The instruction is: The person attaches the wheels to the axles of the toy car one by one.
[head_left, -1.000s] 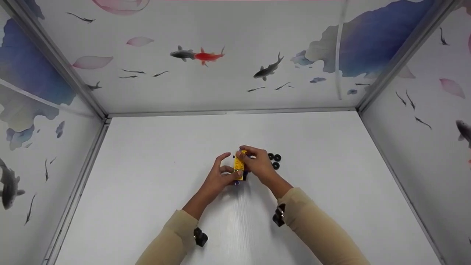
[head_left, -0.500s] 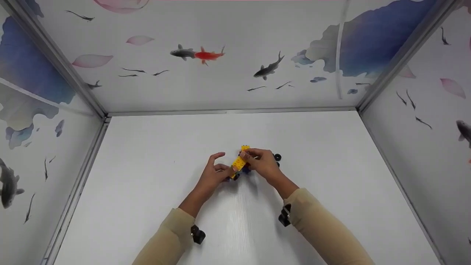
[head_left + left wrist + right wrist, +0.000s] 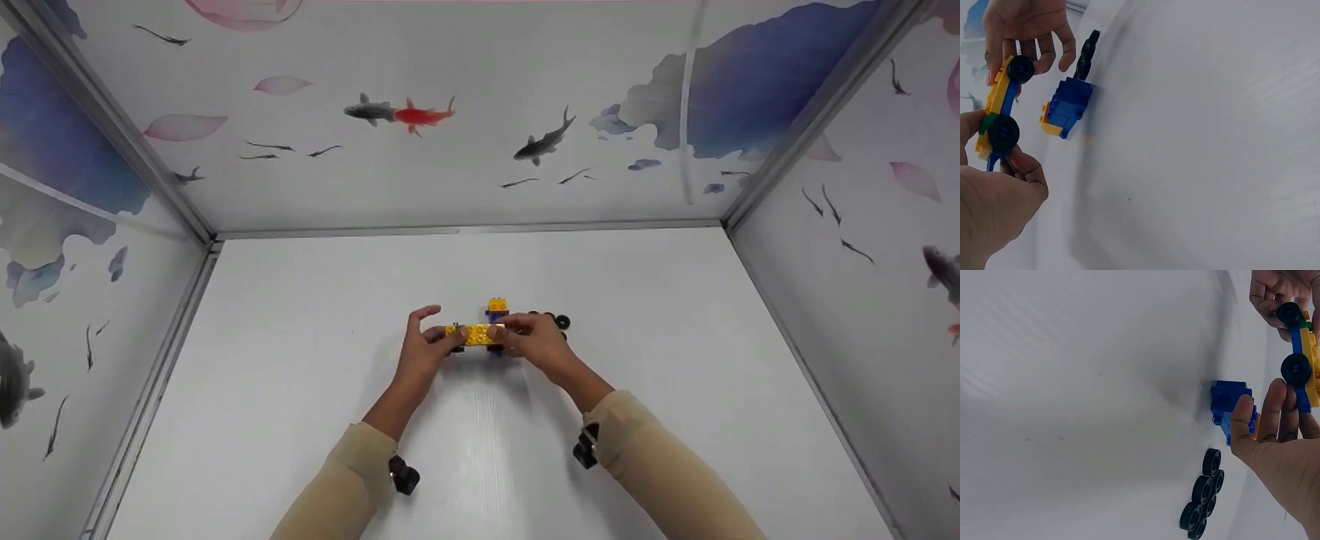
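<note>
A toy brick car [image 3: 478, 335] is held between both hands, lying crosswise above the white table. It has a yellow studded top, a blue base, a green brick [image 3: 988, 122] and black wheels [image 3: 1004, 132]. My left hand [image 3: 421, 349] pinches its left end between thumb and fingers, the index finger raised. At the other end, my right hand [image 3: 540, 337] grips with the thumb on top and fingertips beneath. Just beyond the car, a blue and yellow brick build [image 3: 1069, 104] sits on the table, partly covered by my right fingers in the right wrist view.
Several loose black wheels [image 3: 1203, 489] lie grouped on the table [image 3: 300, 420], to the right of the blue and yellow build. Printed panels with fish wall in the table at the back [image 3: 450, 172] and both sides. A small black camera hangs at each wrist.
Both hands have turned the car from pointing away, through a diagonal, to crosswise. My left hand has shifted left, and the blue and yellow build behind now shows more.
</note>
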`<state>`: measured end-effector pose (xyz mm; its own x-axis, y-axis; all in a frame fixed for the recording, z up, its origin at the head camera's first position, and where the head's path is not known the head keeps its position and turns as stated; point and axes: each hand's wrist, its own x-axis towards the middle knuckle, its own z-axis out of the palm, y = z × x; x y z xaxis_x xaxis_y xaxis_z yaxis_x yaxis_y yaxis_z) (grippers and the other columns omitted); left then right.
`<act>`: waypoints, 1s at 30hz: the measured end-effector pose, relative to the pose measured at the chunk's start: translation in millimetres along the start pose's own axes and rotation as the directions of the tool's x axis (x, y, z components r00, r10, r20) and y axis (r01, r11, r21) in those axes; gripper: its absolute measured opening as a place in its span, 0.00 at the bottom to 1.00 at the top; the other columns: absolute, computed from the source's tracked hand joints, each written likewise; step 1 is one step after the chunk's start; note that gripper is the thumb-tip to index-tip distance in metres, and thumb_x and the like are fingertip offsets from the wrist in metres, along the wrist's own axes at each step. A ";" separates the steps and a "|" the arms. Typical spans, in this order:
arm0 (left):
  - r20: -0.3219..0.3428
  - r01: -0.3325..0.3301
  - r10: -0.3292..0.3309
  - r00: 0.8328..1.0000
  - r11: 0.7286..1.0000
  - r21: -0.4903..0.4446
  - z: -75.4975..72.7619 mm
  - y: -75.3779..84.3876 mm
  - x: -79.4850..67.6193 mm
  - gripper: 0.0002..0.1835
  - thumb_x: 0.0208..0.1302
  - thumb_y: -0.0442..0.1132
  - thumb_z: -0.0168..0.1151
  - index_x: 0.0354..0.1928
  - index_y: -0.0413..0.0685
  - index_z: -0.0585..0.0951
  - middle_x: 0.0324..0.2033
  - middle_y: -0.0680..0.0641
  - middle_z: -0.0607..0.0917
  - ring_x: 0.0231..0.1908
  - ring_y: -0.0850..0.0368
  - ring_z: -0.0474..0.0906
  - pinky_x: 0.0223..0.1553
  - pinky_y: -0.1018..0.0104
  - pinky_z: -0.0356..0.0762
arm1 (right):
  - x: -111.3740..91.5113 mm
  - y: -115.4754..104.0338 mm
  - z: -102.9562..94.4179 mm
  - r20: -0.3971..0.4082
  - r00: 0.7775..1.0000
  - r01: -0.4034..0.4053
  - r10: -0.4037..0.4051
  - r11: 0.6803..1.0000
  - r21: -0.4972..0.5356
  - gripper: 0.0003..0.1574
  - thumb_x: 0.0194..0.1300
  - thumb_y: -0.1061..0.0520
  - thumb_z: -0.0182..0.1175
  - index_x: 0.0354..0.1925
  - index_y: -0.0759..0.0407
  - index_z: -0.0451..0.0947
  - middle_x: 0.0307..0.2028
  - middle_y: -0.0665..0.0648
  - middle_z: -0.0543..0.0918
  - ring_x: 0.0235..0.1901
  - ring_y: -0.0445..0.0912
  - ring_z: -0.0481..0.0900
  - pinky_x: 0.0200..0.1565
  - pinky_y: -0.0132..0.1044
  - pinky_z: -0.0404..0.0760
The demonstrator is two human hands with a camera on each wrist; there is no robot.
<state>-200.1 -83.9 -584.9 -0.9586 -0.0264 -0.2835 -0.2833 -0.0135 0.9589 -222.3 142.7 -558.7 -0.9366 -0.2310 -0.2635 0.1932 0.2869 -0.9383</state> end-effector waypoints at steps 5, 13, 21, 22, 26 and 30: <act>-0.012 -0.018 0.017 1.000 0.999 -0.039 0.5 0.6 -0.4 0.40 0.73 0.45 0.76 0.79 0.56 0.65 0.58 0.39 0.89 0.51 0.47 0.86 0.55 0.61 0.84 | -4.5 1.6 1.7 0.056 0.998 0.001 -0.002 1.000 0.024 0.19 0.76 0.48 0.73 0.53 0.62 0.90 0.53 0.60 0.91 0.48 0.46 0.92 0.55 0.42 0.93; 0.028 -0.053 0.055 0.998 0.996 -0.074 3.0 3.4 -0.7 0.32 0.74 0.44 0.74 0.71 0.58 0.66 0.59 0.41 0.90 0.50 0.52 0.86 0.52 0.55 0.87 | -8.2 7.0 5.0 0.167 0.986 0.006 -0.011 1.000 0.031 0.15 0.78 0.52 0.71 0.49 0.64 0.90 0.46 0.61 0.95 0.44 0.52 0.95 0.58 0.52 0.92; 0.097 -0.059 0.068 0.993 0.994 -0.092 9.1 6.2 -4.3 0.31 0.77 0.41 0.71 0.71 0.63 0.63 0.61 0.40 0.88 0.50 0.52 0.86 0.48 0.61 0.89 | -13.4 7.7 12.0 0.244 0.969 0.001 0.028 0.993 -0.120 0.19 0.77 0.44 0.71 0.46 0.58 0.93 0.42 0.57 0.95 0.40 0.46 0.92 0.54 0.47 0.93; 0.107 -0.058 0.066 0.992 0.995 -0.080 9.8 6.6 -4.9 0.31 0.78 0.42 0.70 0.72 0.63 0.63 0.62 0.40 0.88 0.51 0.51 0.86 0.49 0.61 0.89 | -14.0 6.7 13.2 0.250 0.968 0.007 0.028 0.990 -0.139 0.19 0.77 0.43 0.71 0.45 0.58 0.93 0.41 0.56 0.95 0.39 0.46 0.91 0.54 0.47 0.93; 0.142 -0.072 0.073 0.987 0.997 -0.013 12.3 5.2 -5.2 0.27 0.81 0.44 0.66 0.72 0.63 0.63 0.64 0.39 0.86 0.54 0.49 0.84 0.51 0.61 0.86 | -15.7 3.8 16.4 0.257 0.966 0.023 0.024 0.984 -0.175 0.16 0.79 0.47 0.68 0.41 0.58 0.93 0.42 0.56 0.95 0.40 0.45 0.90 0.54 0.47 0.93; 0.170 -0.108 0.105 0.980 0.994 0.008 13.9 3.3 -5.8 0.20 0.83 0.45 0.64 0.68 0.64 0.68 0.63 0.39 0.84 0.55 0.49 0.82 0.48 0.61 0.84 | -17.2 2.5 17.1 0.251 0.968 0.033 0.014 0.983 -0.180 0.15 0.78 0.51 0.67 0.40 0.60 0.92 0.43 0.57 0.95 0.41 0.45 0.91 0.54 0.49 0.93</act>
<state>-195.8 -69.9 -580.0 -0.9739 0.1431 -0.1762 -0.1784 -0.0026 0.9840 -200.7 131.5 -560.4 -0.8303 -0.4534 -0.3241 0.1063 0.4420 -0.8907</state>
